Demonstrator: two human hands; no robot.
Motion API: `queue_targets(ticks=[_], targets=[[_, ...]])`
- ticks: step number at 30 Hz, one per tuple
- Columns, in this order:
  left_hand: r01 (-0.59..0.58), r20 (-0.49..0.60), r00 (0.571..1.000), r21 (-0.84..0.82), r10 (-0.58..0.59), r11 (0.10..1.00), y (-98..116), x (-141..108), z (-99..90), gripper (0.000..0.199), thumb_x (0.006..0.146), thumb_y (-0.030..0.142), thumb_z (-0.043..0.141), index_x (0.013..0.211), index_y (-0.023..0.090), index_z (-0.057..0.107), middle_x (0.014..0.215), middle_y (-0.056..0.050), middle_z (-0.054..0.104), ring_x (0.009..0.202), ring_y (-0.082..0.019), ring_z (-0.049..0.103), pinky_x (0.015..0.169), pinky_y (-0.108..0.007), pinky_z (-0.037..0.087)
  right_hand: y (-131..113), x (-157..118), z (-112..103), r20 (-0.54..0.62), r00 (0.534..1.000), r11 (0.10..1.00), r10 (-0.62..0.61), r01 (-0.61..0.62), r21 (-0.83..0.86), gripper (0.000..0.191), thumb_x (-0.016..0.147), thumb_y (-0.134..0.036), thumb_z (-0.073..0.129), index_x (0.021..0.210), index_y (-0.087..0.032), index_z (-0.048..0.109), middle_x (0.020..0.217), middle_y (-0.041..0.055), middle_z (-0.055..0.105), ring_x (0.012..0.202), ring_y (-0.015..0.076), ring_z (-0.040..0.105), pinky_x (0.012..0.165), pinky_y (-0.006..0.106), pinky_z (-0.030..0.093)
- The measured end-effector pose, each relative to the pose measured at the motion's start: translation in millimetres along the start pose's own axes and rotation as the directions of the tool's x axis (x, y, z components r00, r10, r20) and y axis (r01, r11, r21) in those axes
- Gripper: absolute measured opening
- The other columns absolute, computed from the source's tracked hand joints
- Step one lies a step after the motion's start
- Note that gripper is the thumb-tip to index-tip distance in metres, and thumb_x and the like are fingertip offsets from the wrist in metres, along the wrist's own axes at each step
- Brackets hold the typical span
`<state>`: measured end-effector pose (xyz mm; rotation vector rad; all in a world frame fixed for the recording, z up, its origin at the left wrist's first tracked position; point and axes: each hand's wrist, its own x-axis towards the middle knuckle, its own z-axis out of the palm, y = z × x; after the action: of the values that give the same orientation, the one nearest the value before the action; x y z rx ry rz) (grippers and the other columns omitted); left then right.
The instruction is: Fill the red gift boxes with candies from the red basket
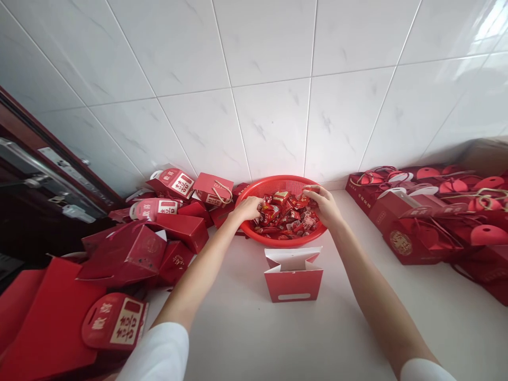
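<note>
A red plastic basket (282, 244) stands near the tiled wall, holding many red-wrapped candies (291, 217). My left hand (251, 208) is at the basket's left side, its fingers curled down against the candies; what they hold, if anything, is hidden. Over the right side of the basket is my right hand (322, 203), fingers bent together at the candies, with nothing I can make out between them. In front of the basket, a red paper box (293, 286) stands upright with its top flaps open, between my forearms.
Red gift boxes and bags (130, 254) are heaped on the left, beside a dark door frame (59, 159). Rows of red boxes with handles (420, 238) stand on the right of the white table (286, 338). A brown carton (484, 156) is at the far right.
</note>
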<state>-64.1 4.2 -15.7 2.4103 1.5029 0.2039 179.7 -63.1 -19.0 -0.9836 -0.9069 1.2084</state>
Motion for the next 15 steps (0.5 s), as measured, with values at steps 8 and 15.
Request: queue_targets(ticks=[8,15], targets=[[-0.136,0.233,0.96,-0.096,0.155,0.986,12,-10,5.4,0.029,0.054,0.038,0.089,0.077,0.023,0.077,0.07,0.0,0.073,0.067,-0.02,0.067,0.064,-0.026,0.047,2,1,-1,0.031,1.0,0.999,-0.005,0.006,-0.04,0.038,0.059,-0.042,0.085,0.084,-0.023,0.064,0.074,0.001,0.071,0.07,0.0196,0.067,0.054,0.028,0.046],[-0.168,0.173,0.962,-0.242,0.213,0.956,15,-5,14.5,0.02,0.062,0.026,0.081,0.081,0.021,0.079,0.074,-0.001,0.075,0.069,-0.021,0.069,0.066,-0.027,0.049,2,1,-2,0.094,0.995,1.0,0.011,-0.009,-0.017,0.041,0.056,-0.039,0.09,0.087,-0.021,0.069,0.083,0.0037,0.076,0.076,0.0196,0.07,0.065,0.029,0.055]])
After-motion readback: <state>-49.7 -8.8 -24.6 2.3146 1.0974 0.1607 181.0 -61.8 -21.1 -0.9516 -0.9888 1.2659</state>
